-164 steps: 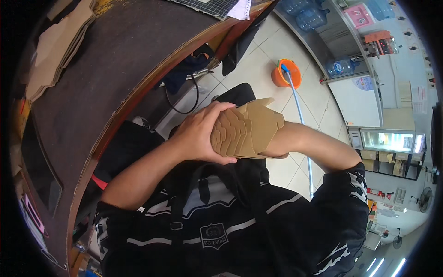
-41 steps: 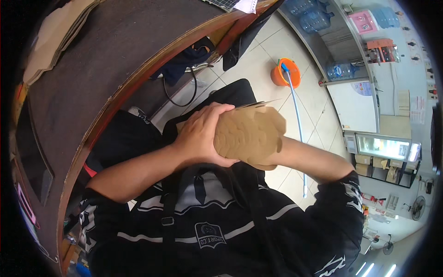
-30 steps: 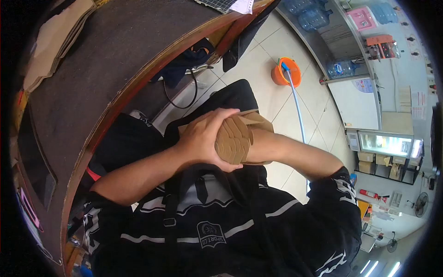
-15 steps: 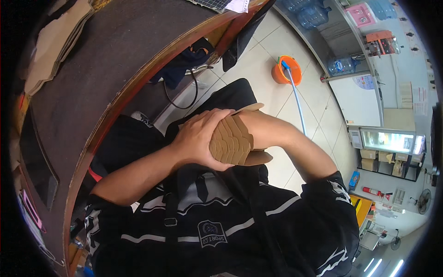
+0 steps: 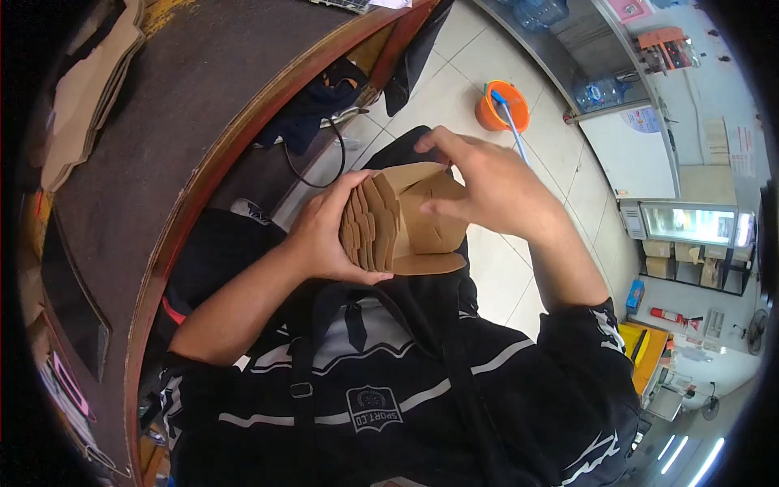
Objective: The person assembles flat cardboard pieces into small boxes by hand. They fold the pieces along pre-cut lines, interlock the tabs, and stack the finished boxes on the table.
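Observation:
A nested stack of brown cardboard food boxes sits sideways in front of my chest. Wrapped round its left end is my left hand, thumb along the near side and fingers over the far side. At the right end the outermost open-topped box shows its folded walls and inside. My right hand hovers over that opening, its thumb and forefinger spread apart and the forefinger beyond the box's far wall. The thumb overlaps the inside of the box; whether it touches cannot be made out.
A dark curved worktop with a wooden edge runs along my left. Flat cardboard pieces lie on it. On the tiled floor ahead stands an orange bucket with a blue-handled stick. A white fridge door is at the right.
My right hand has come out of the stack's open end and now shows above it with fingers apart. The stack, in my left hand, has shifted slightly left and its outermost box is visible.

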The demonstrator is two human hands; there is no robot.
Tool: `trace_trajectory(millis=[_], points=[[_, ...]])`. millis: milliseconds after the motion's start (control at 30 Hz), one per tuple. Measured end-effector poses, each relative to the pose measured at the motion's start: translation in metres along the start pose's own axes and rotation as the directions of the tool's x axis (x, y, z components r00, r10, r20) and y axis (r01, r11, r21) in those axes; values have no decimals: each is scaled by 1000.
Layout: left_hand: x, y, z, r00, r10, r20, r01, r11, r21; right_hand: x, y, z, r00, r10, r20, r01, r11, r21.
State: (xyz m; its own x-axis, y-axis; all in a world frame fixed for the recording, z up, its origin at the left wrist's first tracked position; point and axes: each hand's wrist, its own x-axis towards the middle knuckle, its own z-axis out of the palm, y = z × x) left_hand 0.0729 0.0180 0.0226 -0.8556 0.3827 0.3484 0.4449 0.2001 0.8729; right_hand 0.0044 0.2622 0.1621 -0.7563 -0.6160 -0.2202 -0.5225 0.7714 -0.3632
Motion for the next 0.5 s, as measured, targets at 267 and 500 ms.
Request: trace_trajectory(millis=[267, 500], points=[[0, -1, -2, 994, 58, 90, -55, 998, -36, 29, -11, 5, 973, -174, 151, 206, 949, -237], [-9, -8, 0, 1000, -14, 7, 14, 1000, -17, 10, -22, -18, 935, -309, -172, 272, 939, -208]])
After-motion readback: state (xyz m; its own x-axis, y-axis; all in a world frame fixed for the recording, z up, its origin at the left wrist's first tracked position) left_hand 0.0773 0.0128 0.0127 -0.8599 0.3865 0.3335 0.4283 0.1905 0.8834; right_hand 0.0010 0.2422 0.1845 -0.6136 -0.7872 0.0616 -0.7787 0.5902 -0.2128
